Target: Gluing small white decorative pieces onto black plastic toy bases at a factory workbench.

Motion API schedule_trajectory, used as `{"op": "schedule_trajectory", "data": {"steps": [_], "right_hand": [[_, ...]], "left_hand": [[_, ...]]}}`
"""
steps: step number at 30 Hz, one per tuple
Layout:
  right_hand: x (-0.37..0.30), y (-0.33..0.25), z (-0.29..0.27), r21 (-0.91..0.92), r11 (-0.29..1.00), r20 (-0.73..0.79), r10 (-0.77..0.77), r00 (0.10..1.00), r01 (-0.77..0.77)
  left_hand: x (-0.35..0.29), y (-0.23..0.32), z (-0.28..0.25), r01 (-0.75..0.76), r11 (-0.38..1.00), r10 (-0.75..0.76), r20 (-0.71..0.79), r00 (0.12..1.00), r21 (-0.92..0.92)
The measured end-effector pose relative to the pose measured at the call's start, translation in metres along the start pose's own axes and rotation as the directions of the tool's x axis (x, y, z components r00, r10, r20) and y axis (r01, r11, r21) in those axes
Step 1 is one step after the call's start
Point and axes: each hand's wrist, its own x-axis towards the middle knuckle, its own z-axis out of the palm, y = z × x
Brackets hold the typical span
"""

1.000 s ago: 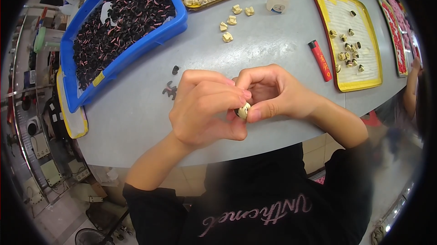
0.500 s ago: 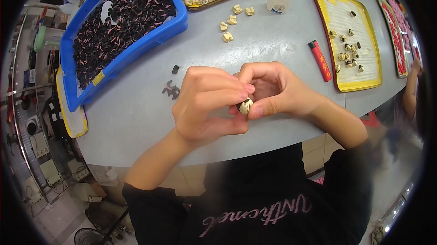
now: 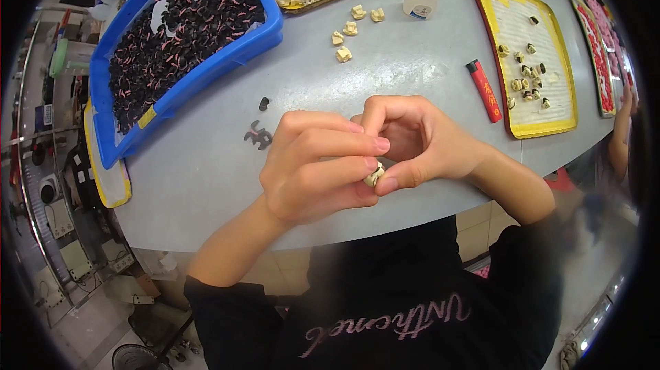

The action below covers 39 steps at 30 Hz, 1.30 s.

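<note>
Between the fingertips of both hands sits a small cream figurine head (image 3: 375, 175) with a black part on it, mostly covered by fingers. My left hand (image 3: 313, 164) pinches it from the left, and my right hand (image 3: 419, 146) grips it with thumb and curled forefinger from the right. Both are held above the grey table near its front edge. Just left of my left hand lie a few loose black curved pieces (image 3: 258, 135) and one small black piece (image 3: 264, 104). Beyond the hands, several cream pieces (image 3: 344, 54) are scattered on the tabletop.
A blue bin (image 3: 275, 33) full of black and pink pieces stands at the far left. Cream pieces fill a tray (image 3: 295, 7) at the back, beside a glue bottle (image 3: 421, 0). A red lighter-shaped object (image 3: 485, 91) lies by a yellow-rimmed tray (image 3: 550, 128) holding finished-looking pieces.
The cream figurine head has turned between my fingers and sits slightly lower and further right. My left fingers have shifted over it and now hide more of it.
</note>
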Motion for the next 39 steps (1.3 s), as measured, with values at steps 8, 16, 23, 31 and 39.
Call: {"op": "schedule_trajectory", "data": {"steps": [8, 16, 23, 31, 39], "right_hand": [[0.0005, 0.0013, -0.0003, -0.059, 0.998, 0.016, -0.028, 0.999, 0.028], [0.0003, 0.0014, 0.001, -0.053, 0.998, 0.013, -0.031, 0.999, 0.031], [0.0008, 0.0028, 0.0001, -0.066, 0.997, 0.027, -0.043, 0.999, 0.045], [0.0008, 0.0041, 0.0, -0.094, 0.994, 0.031, -0.057, 0.998, 0.06], [0.0008, 0.0065, -0.0016, -0.119, 0.99, 0.019, -0.074, 0.997, 0.076]], "left_hand": [[-0.0021, 0.0008, 0.002, 0.002, 0.999, -0.003, -0.025, 1.0, -0.033], [0.0003, 0.0033, -0.0054, -0.029, 0.998, 0.02, 0.143, 0.989, 0.061], [-0.0011, 0.0022, -0.0023, -0.076, 0.994, 0.067, 0.112, 0.991, 0.076], [-0.0017, 0.001, -0.0013, -0.099, 0.993, 0.093, 0.099, 0.991, 0.057], [-0.0016, 0.0012, 0.0008, -0.098, 0.991, 0.091, 0.079, 0.993, 0.092]]}}
